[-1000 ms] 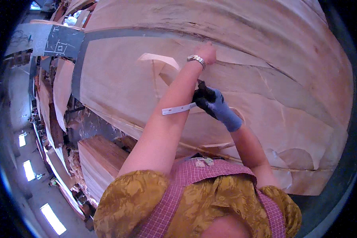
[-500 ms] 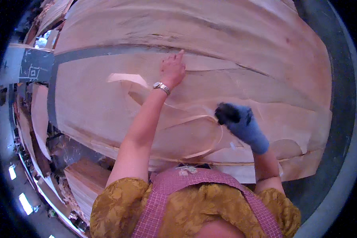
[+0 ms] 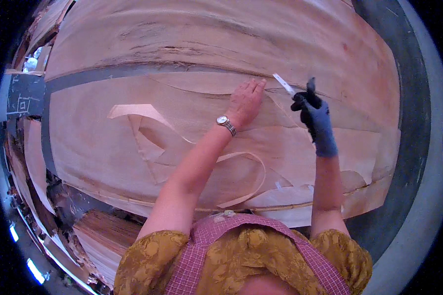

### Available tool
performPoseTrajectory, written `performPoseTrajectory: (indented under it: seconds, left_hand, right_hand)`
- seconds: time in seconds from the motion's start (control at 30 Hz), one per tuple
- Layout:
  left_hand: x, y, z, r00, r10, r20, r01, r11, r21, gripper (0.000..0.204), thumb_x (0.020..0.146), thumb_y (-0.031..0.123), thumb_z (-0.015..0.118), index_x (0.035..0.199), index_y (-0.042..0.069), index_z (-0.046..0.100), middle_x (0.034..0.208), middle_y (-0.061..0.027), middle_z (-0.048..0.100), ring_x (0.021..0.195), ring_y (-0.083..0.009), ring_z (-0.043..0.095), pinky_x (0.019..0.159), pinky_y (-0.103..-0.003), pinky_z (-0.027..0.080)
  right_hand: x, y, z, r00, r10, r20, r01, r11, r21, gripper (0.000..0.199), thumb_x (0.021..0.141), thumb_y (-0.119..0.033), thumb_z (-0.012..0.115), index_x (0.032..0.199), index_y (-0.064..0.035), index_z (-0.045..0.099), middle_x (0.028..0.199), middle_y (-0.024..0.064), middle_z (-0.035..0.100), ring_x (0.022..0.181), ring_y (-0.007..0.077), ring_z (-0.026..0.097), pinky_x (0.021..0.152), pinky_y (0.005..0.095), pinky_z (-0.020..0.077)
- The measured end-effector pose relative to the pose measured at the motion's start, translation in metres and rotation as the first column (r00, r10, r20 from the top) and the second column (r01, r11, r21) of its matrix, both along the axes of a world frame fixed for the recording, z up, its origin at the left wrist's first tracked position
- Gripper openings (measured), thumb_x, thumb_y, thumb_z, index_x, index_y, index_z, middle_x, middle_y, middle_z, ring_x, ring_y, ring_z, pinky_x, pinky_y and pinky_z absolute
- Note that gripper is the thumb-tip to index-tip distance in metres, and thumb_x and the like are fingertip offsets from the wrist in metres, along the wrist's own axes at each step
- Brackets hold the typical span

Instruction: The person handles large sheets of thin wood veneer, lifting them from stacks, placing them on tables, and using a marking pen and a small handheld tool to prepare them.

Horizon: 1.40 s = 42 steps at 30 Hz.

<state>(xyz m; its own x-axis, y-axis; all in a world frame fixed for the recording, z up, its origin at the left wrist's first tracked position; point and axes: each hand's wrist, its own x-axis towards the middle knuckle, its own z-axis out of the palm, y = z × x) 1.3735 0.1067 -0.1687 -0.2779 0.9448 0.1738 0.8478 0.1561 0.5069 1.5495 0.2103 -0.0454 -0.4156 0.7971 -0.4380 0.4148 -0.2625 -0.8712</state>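
Note:
My left hand (image 3: 246,104), bare with a wristwatch, lies palm down on a thin tan wood veneer sheet (image 3: 93,147), its fingers stretched out close to the sheet's far edge. To its right my right hand (image 3: 314,115), in a blue and black glove, grips a knife (image 3: 283,84) with a narrow pale blade pointing far and left. The knife's handle is hidden in the glove. A thin curled veneer strip (image 3: 264,172) loops over the sheet between my arms. Left of my left forearm lies a paler folded veneer piece (image 3: 140,111).
A larger wrinkled veneer sheet (image 3: 221,29) with dark split edges spreads beyond. The grey table surface (image 3: 413,123) shows along the right side and in a gap at left. Stacked wood sheets (image 3: 106,236) and scraps stand at the lower left.
My left hand has moved right along the sheet's far edge. My right hand has reached farther away, and the knife blade now shows clearly. The sheets appear shifted slightly left in view.

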Motion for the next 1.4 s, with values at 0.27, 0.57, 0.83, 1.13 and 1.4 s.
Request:
performPoseTrajectory:
  seconds: [0.27,0.57,0.83,1.13,1.4]
  left_hand:
    - [-0.002,0.002,0.018,0.972,-0.187,-0.144,0.201,0.976,0.089,0.048,0.09,0.02,0.053,0.138,0.016,0.051,0.144,-0.004,0.049,0.12,-0.0305,0.049,0.095,-0.047,0.04]
    - [0.01,0.011,0.015,0.929,-0.204,-0.31,0.193,0.979,-0.065,0.044,0.094,0.036,0.049,0.135,0.021,0.054,0.141,-0.0016,0.051,0.119,-0.0296,0.048,0.094,-0.05,0.037]
    - [-0.078,-0.026,0.022,0.976,0.215,0.025,-0.216,0.959,0.186,0.043,0.084,0.009,0.052,0.126,0.01,0.057,0.122,-0.0093,0.062,0.106,-0.0311,0.055,0.09,-0.044,0.041]
    - [-0.067,-0.103,0.012,0.975,0.013,-0.22,0.015,0.992,0.124,0.049,0.079,0.006,0.056,0.128,0.012,0.059,0.132,-0.0044,0.059,0.118,-0.0285,0.054,0.102,-0.045,0.037]
    - [-0.065,-0.109,-0.003,0.961,-0.028,-0.274,0.045,0.997,0.057,0.045,0.082,0.017,0.061,0.126,0.012,0.06,0.134,-0.0052,0.057,0.12,-0.0293,0.053,0.103,-0.047,0.037]
  right_hand:
    - [0.023,0.003,-0.078,1.0,0.017,0.026,-0.012,0.984,-0.18,0.021,0.091,-0.02,0.061,0.105,-0.006,0.069,0.075,0.0054,0.07,0.046,0.0046,0.047,0.042,0.019,0.0352]
    - [0.032,0.037,-0.078,0.609,-0.018,0.793,-0.665,0.533,0.522,0.014,0.087,-0.021,0.061,0.094,-0.0092,0.066,0.085,0.0175,0.067,0.077,0.0388,0.062,0.068,0.0493,0.0485]
    - [-0.034,-0.023,-0.041,0.974,0.044,-0.221,-0.08,0.984,-0.157,0.019,0.095,-0.02,0.059,0.107,-0.0071,0.066,0.08,0.0079,0.07,0.045,0.0038,0.04,0.041,0.0187,0.0308]
    - [-0.103,-0.091,-0.108,0.988,0.057,-0.14,-0.1,0.941,-0.323,0.017,0.091,-0.022,0.063,0.097,-0.0065,0.068,0.078,0.0057,0.07,0.049,0.0082,0.053,0.043,0.0232,0.0384]
    - [-0.109,-0.042,-0.111,0.676,0.284,0.68,-0.728,0.398,0.558,0.025,0.089,-0.027,0.064,0.096,-0.0033,0.067,0.074,0.0095,0.068,0.065,0.0158,0.061,0.063,0.0336,0.0495]
